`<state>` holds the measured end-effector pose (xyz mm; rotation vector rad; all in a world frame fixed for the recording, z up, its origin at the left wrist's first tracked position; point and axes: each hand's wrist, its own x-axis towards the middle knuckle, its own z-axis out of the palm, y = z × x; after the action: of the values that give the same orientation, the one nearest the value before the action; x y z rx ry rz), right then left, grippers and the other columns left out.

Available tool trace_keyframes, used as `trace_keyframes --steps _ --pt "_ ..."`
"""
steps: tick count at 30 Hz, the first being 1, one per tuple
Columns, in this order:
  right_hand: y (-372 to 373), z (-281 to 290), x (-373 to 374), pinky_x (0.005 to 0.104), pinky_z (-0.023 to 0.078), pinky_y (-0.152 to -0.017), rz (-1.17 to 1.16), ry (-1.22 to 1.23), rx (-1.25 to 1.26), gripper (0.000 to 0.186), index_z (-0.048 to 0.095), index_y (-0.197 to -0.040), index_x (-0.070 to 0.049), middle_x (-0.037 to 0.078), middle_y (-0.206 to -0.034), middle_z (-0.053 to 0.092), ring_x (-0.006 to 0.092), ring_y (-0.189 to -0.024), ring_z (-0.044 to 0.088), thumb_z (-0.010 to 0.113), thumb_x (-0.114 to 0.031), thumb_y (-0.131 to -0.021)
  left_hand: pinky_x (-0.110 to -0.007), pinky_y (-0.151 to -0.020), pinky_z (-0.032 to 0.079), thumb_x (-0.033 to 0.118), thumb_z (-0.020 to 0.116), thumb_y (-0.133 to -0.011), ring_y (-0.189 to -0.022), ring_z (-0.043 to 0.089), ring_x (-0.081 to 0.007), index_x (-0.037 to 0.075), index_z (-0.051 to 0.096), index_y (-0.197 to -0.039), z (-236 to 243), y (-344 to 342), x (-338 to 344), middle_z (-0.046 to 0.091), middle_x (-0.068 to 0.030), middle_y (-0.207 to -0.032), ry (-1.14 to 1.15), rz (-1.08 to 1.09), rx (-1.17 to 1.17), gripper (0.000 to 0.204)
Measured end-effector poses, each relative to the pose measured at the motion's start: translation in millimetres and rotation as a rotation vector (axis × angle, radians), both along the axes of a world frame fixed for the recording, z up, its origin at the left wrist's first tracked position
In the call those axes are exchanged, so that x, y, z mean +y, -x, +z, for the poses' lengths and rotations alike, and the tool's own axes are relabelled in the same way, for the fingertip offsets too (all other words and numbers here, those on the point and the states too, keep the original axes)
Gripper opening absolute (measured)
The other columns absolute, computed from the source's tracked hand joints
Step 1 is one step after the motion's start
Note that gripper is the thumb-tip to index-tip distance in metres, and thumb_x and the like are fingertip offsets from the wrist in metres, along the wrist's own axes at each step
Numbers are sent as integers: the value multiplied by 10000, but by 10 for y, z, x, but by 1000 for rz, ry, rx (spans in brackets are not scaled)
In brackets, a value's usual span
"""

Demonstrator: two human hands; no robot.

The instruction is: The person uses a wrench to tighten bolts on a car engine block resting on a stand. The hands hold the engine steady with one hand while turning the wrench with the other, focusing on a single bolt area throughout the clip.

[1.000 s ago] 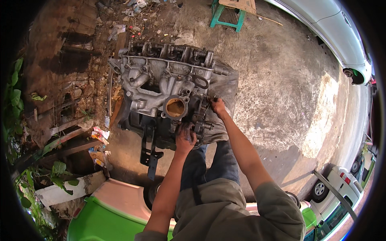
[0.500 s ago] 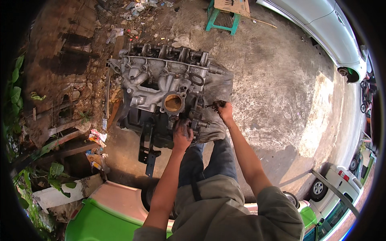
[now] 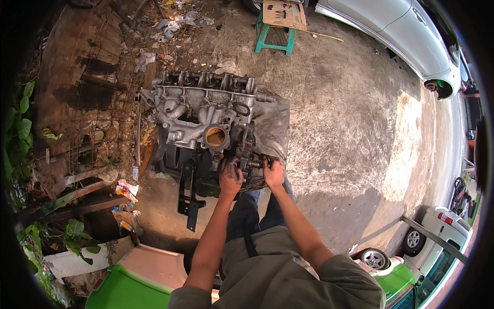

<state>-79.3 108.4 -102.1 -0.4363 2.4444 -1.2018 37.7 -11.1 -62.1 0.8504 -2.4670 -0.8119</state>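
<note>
A greasy car engine (image 3: 242, 85) stands in front of me, with a silver intake manifold (image 3: 177, 110) and a round, brownish throttle opening (image 3: 216, 137) on its upper side. My left hand (image 3: 231, 176), blackened with grease, lies against its near side below that opening. Its fingers are curled, and what they grip is hidden. Close by, my right hand (image 3: 273, 172) pinches at the tip of a short metal shaft (image 3: 256, 165) on the engine's right; any small part in those fingers is too dark to name. A black metal bracket (image 3: 188, 198) hangs from the near left side.
Grey sheeting (image 3: 275, 126) lies under the engine's right side. A green stool (image 3: 276, 38) bearing a board (image 3: 284, 14) with tools stands beyond. Rubble and planks line the left. A silver car (image 3: 381, 23) is at the upper right, a green panel (image 3: 123, 288) behind me.
My right hand has come left and nearer to me, from beside the engine to the shaft's end. My left hand stays at the near side. The view has shifted slightly.
</note>
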Motion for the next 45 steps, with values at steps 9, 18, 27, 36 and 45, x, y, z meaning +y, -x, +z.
trace_keyframes --steps 9,18,27,36,45 --pt "-65 -29 -43 457 483 -807 34 70 3 195 685 -992 4 231 -998 633 428 -910 607 597 -109 -860 -433 -710 484 -13 497 -765 -769 540 -353 -41 555 -1006 -38 -36 6 572 -187 -854 42 -9 15 249" --pt "-19 27 -26 448 476 -851 135 42 36 202 682 -1010 -10 187 -1046 632 392 -971 597 608 -103 -846 -471 -826 458 4 505 -766 -864 542 -364 -43 545 -1005 -150 -56 -37 580 -193 -903 85 -58 22 247" --pt "158 214 30 430 375 -994 460 11 166 298 676 -1081 -32 151 -1132 639 301 -1164 522 640 -122 -799 -459 -779 464 10 464 -799 -825 530 -354 -46 529 -969 -16 -2 -36 565 -197 -890 62 -46 39 190" --pt "111 292 -76 433 432 -930 472 28 210 263 676 -1072 -46 169 -1160 616 370 -1064 559 618 -110 -823 -486 -890 455 25 500 -783 -897 557 -388 -6 550 -1018 -5 -9 -1 582 -192 -926 -46 4 -4 242" --pt "634 -722 -595 490 500 -737 145 -42 -102 197 649 -882 42 269 -897 658 442 -851 637 639 -131 -790 -486 -942 454 31 502 -783 -924 580 -381 -13 555 -1041 -67 -59 -34 607 -178 -942 51 -59 -14 267"
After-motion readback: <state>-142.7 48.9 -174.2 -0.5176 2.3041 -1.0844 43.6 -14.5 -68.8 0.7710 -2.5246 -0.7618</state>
